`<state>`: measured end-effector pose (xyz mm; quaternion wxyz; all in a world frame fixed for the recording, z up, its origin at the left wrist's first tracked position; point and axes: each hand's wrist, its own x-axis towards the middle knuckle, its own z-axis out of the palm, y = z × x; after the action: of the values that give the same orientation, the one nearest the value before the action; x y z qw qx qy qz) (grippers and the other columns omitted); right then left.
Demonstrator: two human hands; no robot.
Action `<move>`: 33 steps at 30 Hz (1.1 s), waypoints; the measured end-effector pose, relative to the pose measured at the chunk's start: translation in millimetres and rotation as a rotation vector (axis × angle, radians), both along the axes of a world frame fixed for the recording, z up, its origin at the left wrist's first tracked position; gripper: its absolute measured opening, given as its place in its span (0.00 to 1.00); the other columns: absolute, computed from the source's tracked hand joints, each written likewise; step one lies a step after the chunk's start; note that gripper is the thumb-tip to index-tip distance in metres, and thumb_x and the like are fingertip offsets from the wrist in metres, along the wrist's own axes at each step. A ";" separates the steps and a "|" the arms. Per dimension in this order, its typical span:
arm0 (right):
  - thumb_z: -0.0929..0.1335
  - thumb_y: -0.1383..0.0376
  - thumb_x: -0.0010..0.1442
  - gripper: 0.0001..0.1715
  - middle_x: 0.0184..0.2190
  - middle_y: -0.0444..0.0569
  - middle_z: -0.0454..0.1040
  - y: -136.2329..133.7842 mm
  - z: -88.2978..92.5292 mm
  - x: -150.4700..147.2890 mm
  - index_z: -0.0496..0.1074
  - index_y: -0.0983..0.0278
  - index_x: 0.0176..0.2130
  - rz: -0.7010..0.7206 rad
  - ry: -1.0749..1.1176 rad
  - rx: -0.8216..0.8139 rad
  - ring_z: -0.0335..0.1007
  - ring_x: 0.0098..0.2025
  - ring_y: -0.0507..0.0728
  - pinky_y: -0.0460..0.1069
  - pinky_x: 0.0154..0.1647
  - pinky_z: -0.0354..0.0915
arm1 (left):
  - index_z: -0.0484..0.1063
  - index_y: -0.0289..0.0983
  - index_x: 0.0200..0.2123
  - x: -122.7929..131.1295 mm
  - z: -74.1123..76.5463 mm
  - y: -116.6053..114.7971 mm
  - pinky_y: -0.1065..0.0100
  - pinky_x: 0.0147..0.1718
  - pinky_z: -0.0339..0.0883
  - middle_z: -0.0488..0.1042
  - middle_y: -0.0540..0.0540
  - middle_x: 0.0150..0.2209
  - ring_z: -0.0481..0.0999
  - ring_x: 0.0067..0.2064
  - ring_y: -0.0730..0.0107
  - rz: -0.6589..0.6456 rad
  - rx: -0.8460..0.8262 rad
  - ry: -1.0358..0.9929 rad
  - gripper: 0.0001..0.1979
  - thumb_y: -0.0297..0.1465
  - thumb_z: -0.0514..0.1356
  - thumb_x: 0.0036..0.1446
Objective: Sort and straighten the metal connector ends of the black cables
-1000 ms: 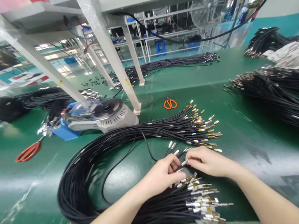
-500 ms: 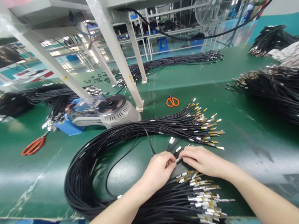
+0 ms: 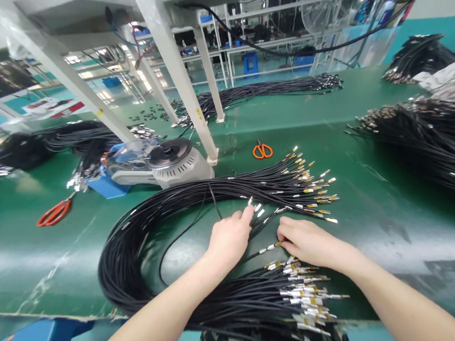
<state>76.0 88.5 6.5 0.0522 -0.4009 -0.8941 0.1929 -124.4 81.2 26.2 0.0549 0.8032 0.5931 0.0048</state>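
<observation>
A thick bundle of black cables (image 3: 113,256) curves in a U on the green table, both ends fanned toward the right with white and yellow tips. Between these ends, my left hand (image 3: 231,235) pinches a white-tipped cable end (image 3: 250,201), which points up past its fingers. My right hand (image 3: 307,240) is closed at the yellowish tip of another cable (image 3: 271,247) lying just above the lower fan. A few loose white-tipped ends (image 3: 259,211) lie beside my left fingers.
Behind the bundle stands a grey tape dispenser (image 3: 178,164) beside a blue holder (image 3: 108,185). Orange-handled scissors lie at centre (image 3: 262,150) and left (image 3: 55,213). More black cables (image 3: 421,141) cover the right side. White posts (image 3: 177,68) rise from the green table (image 3: 306,117).
My left hand has moved up and left, apart from my right hand, and now holds a cable end pointing upward. My right hand has stayed nearly in place. The camera view has shifted slightly.
</observation>
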 end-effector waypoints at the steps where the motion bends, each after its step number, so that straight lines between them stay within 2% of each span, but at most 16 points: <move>1: 0.62 0.73 0.54 0.04 0.30 0.45 0.65 0.3 0.5 0.2 0.64 0.64 0.30 0.001 0.021 -0.002 0.63 0.29 0.52 0.46 0.29 0.56 | 0.61 0.38 0.46 2.1 1.1 -3.7 0.68 0.30 0.64 0.71 0.47 0.35 0.71 0.33 0.65 -0.027 -0.001 -0.065 0.13 0.29 0.52 0.56; 4: 0.63 0.74 0.51 0.05 0.26 0.42 0.65 1.5 6.2 2.4 0.63 0.64 0.28 -0.012 0.144 -0.075 0.61 0.27 0.50 0.44 0.27 0.54 | 0.66 0.37 0.37 8.6 2.3 -15.7 0.67 0.38 0.63 0.71 0.47 0.35 0.70 0.38 0.65 -0.167 -0.023 -0.207 0.08 0.33 0.51 0.58; 7: 0.62 0.73 0.53 0.05 0.23 0.41 0.64 3.0 14.2 5.3 0.62 0.64 0.26 -0.045 0.284 -0.185 0.59 0.25 0.49 0.43 0.25 0.55 | 0.68 0.36 0.31 14.7 0.7 -22.8 0.66 0.38 0.62 0.72 0.46 0.32 0.69 0.37 0.65 -0.255 -0.106 -0.232 0.13 0.34 0.47 0.60; 11: 0.62 0.69 0.56 0.03 0.24 0.42 0.66 6.1 18.6 8.3 0.64 0.65 0.30 -0.087 0.418 -0.310 0.61 0.25 0.49 0.43 0.26 0.58 | 0.69 0.36 0.28 18.5 0.5 -20.2 0.71 0.33 0.60 0.72 0.48 0.29 0.70 0.32 0.70 -0.191 -0.269 -0.396 0.16 0.31 0.44 0.61; 15: 0.59 0.68 0.59 0.11 0.21 0.43 0.66 10.3 17.0 10.2 0.66 0.66 0.28 -0.033 0.375 -0.375 0.62 0.23 0.49 0.43 0.26 0.58 | 0.69 0.37 0.27 19.7 0.9 -12.3 0.74 0.29 0.59 0.71 0.51 0.25 0.69 0.29 0.73 -0.089 -0.401 -0.590 0.15 0.32 0.47 0.59; 19: 0.58 0.68 0.60 0.14 0.22 0.44 0.67 12.2 15.6 10.5 0.67 0.67 0.27 0.028 0.342 -0.384 0.62 0.21 0.48 0.43 0.25 0.58 | 0.69 0.37 0.26 22.6 -1.6 -8.0 0.74 0.29 0.57 0.71 0.51 0.25 0.68 0.28 0.73 -0.105 -0.395 -0.601 0.14 0.31 0.48 0.58; 24: 0.58 0.67 0.60 0.14 0.22 0.44 0.66 13.0 12.2 9.2 0.66 0.67 0.26 0.049 0.338 -0.401 0.61 0.22 0.48 0.42 0.24 0.57 | 0.68 0.36 0.24 24.6 -4.2 -7.0 0.73 0.30 0.56 0.71 0.50 0.26 0.68 0.30 0.72 -0.169 -0.328 -0.499 0.14 0.29 0.47 0.58; 29: 0.58 0.66 0.61 0.14 0.23 0.43 0.66 15.1 8.2 7.6 0.65 0.66 0.27 0.054 0.341 -0.431 0.60 0.23 0.48 0.43 0.25 0.57 | 0.69 0.36 0.24 25.3 -11.3 -6.2 0.74 0.27 0.56 0.69 0.51 0.23 0.67 0.27 0.74 -0.070 -0.474 -0.658 0.14 0.30 0.48 0.57; 33: 0.58 0.68 0.61 0.15 0.23 0.43 0.65 15.6 7.7 6.5 0.64 0.66 0.26 0.094 0.332 -0.402 0.60 0.25 0.49 0.43 0.26 0.56 | 0.70 0.36 0.25 26.8 -14.5 -6.8 0.74 0.27 0.56 0.69 0.51 0.22 0.66 0.26 0.74 -0.057 -0.463 -0.680 0.14 0.31 0.48 0.57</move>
<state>82.5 104.0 14.2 0.1086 -0.3240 -0.8346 0.4320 -97.6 74.4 11.7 0.4272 0.7385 0.5041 0.1345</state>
